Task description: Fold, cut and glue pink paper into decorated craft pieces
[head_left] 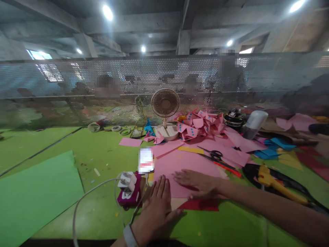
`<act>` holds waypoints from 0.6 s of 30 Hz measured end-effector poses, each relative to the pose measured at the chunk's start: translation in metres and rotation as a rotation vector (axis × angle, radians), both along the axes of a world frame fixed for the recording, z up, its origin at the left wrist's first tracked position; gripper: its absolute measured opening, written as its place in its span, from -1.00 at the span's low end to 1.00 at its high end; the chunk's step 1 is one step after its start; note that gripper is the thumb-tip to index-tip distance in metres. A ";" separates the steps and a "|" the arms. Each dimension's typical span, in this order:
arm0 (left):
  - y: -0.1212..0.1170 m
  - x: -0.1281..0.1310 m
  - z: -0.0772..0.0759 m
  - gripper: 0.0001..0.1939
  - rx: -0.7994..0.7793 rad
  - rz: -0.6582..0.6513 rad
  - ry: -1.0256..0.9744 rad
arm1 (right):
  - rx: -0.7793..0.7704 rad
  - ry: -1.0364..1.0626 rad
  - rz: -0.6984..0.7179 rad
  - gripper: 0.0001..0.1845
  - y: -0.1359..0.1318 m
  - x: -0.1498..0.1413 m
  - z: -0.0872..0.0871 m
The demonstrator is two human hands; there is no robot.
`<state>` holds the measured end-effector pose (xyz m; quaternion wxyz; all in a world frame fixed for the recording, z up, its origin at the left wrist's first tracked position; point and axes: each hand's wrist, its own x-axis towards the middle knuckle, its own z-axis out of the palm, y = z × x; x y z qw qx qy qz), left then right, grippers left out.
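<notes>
A large pink paper sheet (185,164) lies on the green table in front of me, over other sheets. My left hand (158,206) rests at its lower left corner, fingers stretched out and thumb apart. Flat across the sheet's lower middle lies my right hand (197,183), fingers extended and pointing left. Neither hand grips anything. A strip of red paper (203,205) shows below the pink sheet's near edge. Beyond my right hand are black-handled scissors (216,155), a red-and-black cutter (228,167) and a yellow strip (191,150).
A purple power strip (136,192) with a white plug and cables stands beside my left hand, near a lit phone (146,161). Behind are a small fan (166,103) and a pile of folded pink paper (197,125). A yellow glue gun (282,187) lies right; green paper (41,195) left.
</notes>
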<state>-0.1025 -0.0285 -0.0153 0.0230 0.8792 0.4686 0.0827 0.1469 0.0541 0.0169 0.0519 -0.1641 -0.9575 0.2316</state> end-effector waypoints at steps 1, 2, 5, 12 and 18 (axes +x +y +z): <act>0.000 0.000 0.001 -0.12 0.000 0.005 0.001 | 0.002 -0.007 0.029 -0.22 -0.004 0.001 -0.003; -0.001 0.001 0.002 -0.11 -0.002 0.009 0.003 | 0.007 -0.021 0.036 -0.22 -0.003 0.003 -0.006; -0.001 0.002 0.006 -0.11 -0.007 0.008 0.016 | 0.027 -0.062 -0.080 -0.20 0.022 0.004 -0.010; -0.001 -0.002 -0.001 -0.10 0.048 -0.016 0.011 | 0.029 -0.050 -0.445 -0.12 0.095 0.000 -0.010; -0.002 -0.006 -0.003 -0.09 0.039 -0.013 -0.005 | 0.052 -0.033 -0.525 -0.17 0.096 0.006 -0.009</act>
